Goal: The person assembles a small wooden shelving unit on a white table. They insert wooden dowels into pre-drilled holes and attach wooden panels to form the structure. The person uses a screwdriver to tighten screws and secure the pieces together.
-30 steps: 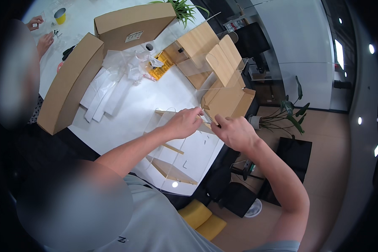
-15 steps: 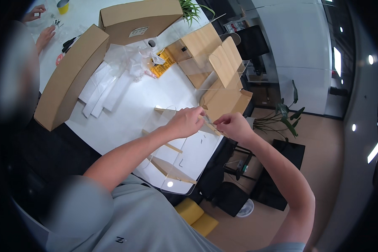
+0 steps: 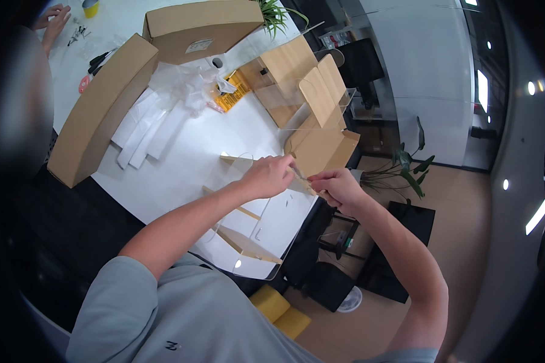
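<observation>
My left hand (image 3: 271, 176) is closed at the upper edge of a clear-panelled frame with pale wooden strips (image 3: 248, 212); its fingertips hide what they pinch. Just right of it, my right hand (image 3: 336, 186) pinches a thin metallic piece (image 3: 301, 176), too small to name for certain. Both hands meet over a wooden strip at the frame's right end. The frame stands on the near part of the white table (image 3: 194, 148). A small L-shaped hex key (image 3: 258, 233) shows through the clear panel.
Two long cardboard boxes (image 3: 103, 115) stand at the left and back. White strips and plastic wrap (image 3: 181, 91) lie beside a yellow packet (image 3: 231, 91). A wood-and-clear cabinet (image 3: 290, 72) and open carton (image 3: 324, 148) sit at the right edge. Another person's hands (image 3: 56, 21) are far left.
My right hand has turned slightly at the frame's edge, its fingers shifting. My left hand stays in place. The other person's hands have drawn together, away from the small parts.
</observation>
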Demonstrator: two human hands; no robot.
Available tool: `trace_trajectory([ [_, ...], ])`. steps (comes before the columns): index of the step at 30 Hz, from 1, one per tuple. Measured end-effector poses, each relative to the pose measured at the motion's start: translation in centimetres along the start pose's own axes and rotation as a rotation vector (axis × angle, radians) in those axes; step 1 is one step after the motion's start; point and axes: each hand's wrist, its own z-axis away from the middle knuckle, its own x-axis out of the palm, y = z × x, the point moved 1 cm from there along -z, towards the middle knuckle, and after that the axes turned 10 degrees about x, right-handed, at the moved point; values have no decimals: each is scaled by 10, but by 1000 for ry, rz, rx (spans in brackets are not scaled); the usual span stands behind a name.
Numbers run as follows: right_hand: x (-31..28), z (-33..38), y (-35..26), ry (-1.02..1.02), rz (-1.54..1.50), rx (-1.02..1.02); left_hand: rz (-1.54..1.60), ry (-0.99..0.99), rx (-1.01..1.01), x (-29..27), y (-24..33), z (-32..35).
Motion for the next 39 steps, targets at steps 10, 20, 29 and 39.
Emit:
trace_trajectory([
  [10,9,20,-11,398,1581,-958,11,-37,-18,-4,2,-1],
  [20,5,-2,-2,241,722,-460,6,-45,-21,-4,0,0],
  [29,8,0,6,412,1150,-960,-3,-35,7,-2,-1,-1],
  [39,10,17,-12,358,1082,-724,-7,-63,-24,-6,3,-1],
])
